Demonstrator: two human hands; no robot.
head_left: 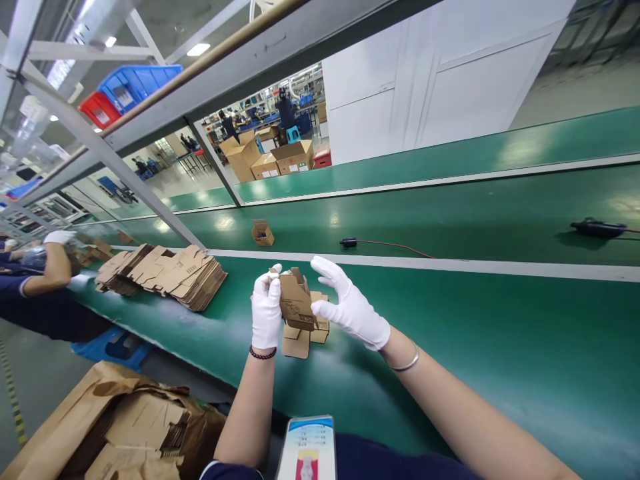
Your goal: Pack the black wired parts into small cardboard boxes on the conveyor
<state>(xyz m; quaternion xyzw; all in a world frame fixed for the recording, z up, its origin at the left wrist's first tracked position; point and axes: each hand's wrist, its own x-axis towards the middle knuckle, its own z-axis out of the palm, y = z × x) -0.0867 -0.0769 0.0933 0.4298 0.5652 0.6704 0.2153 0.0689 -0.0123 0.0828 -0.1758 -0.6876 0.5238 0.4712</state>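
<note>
My left hand (267, 303), in a white glove, is closed on the left side of a small brown cardboard box (297, 301). The box is partly folded, with its flaps standing up at the top. To its right, my gloved right hand (347, 303) has its thumb and fingers spread apart, the thumb tip close to the box's edge. Whether that thumb touches the cardboard I cannot tell. Beneath the held box, another flat cardboard piece (296, 345) lies on the green work surface (450, 347), partly hidden by the box.
Stacked flat cartons (175, 273) lie to the left. A small open box (263, 233) and a black device (349, 243) with a red wire sit beyond the pale rail (400, 261). A co-worker's arm (53, 267) is far left. More cartons fill a paper sack (100, 400) below.
</note>
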